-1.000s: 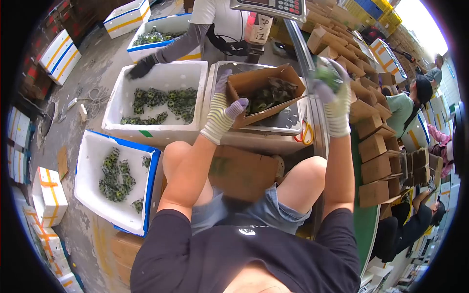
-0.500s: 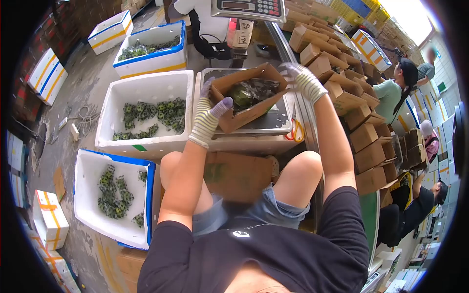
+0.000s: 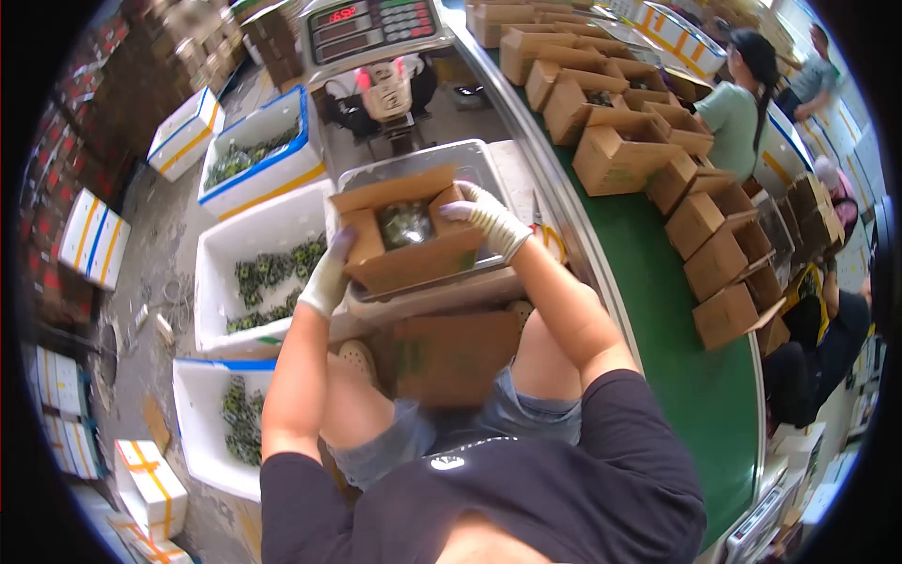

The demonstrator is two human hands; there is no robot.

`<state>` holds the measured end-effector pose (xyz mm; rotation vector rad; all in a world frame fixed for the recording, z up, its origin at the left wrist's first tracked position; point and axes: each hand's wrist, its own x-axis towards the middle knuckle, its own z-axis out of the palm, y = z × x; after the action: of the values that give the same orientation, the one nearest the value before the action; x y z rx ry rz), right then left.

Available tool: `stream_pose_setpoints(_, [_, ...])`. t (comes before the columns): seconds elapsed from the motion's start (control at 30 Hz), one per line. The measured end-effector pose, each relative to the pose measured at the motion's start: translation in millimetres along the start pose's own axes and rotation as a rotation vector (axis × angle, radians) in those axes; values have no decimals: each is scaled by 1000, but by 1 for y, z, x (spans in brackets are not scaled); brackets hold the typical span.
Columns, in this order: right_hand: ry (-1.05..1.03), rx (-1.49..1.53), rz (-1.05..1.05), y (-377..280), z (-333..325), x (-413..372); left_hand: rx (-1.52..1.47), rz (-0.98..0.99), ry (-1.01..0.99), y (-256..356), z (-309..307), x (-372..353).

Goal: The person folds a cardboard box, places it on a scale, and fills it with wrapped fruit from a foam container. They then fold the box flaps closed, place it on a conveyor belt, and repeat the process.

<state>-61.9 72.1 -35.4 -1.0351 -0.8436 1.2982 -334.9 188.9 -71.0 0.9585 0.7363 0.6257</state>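
Note:
An open cardboard box [image 3: 413, 268] with a plastic-wrapped dark green bundle [image 3: 406, 226] inside rests over the metal scale platform [image 3: 479, 162]. My left hand [image 3: 329, 273], in a striped glove with purple fingertips, grips the box's left side. On the right side, my right hand [image 3: 484, 218] in a matching glove holds the box edge, fingers bent over it. Beyond the box stands the scale's display [image 3: 371, 28], with red digits lit. Left of the platform, a white foam box [image 3: 214, 282] contains small netted green bundles [image 3: 272, 273].
A green conveyor [image 3: 667, 376] with a metal rail runs along my right, carrying rows of open cardboard boxes [image 3: 620, 155]. Beyond it are several people, one in a light green shirt [image 3: 733, 122]. More foam boxes [image 3: 225, 418] stand at left; a carton [image 3: 451, 357] lies between my legs.
The view has turned, showing more conveyor. The box under my hands has been turned to sit squarer, and my right hand has closed onto its edge. The display now shows lit digits.

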Motion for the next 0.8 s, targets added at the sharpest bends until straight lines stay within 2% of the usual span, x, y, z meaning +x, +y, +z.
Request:
stream_pose_setpoints(0.07, [21,22,-53,19,-11,10,244,180,21,-6,2,-9])
stream_pose_setpoints(0.13, [111,166,-119,12,-4,-2,0,-48,-80,5,16,-19])
stream_pose_setpoints(0.2, [244,196,-26,14,-15,-2,8,-10,-11,6,41,-13])
stream_pose_setpoints(0.27, [291,93,-91,2,-36,-5,-97,-25,-71,3,72,-8])
stream_pose_setpoints(0.33, [573,-35,-536,-46,-51,-45,-119,7,-124,-2,113,-8])
stream_pose_setpoints(0.4, [688,259,-948,-107,-50,-115,-64,102,-178,-8,168,-4])
stream_pose_setpoints(0.47, [890,163,-1285,-131,-74,-169,-105,43,-247,-23,220,14])
stream_pose_setpoints(0.53, [1106,80,-1515,-139,-61,-209,-154,12,-324,-35,285,19])
stream_pose_setpoints(0.6, [953,-137,-1588,-123,-57,-219,26,-99,-160,-45,348,26])
stream_pose_setpoints(0.67, [980,-228,-1454,-100,-48,-204,101,9,-120,-88,392,68])
stream_pose_setpoints(0.7, [1002,-336,-1356,-81,-53,-191,357,25,-284,-109,400,101])
stream_pose_setpoints(0.73, [1018,-418,-1345,-68,-56,-172,652,150,-149,-165,402,136])
stream_pose_setpoints(0.8, [951,-544,-1272,-44,-64,-150,790,154,-196,-155,404,123])
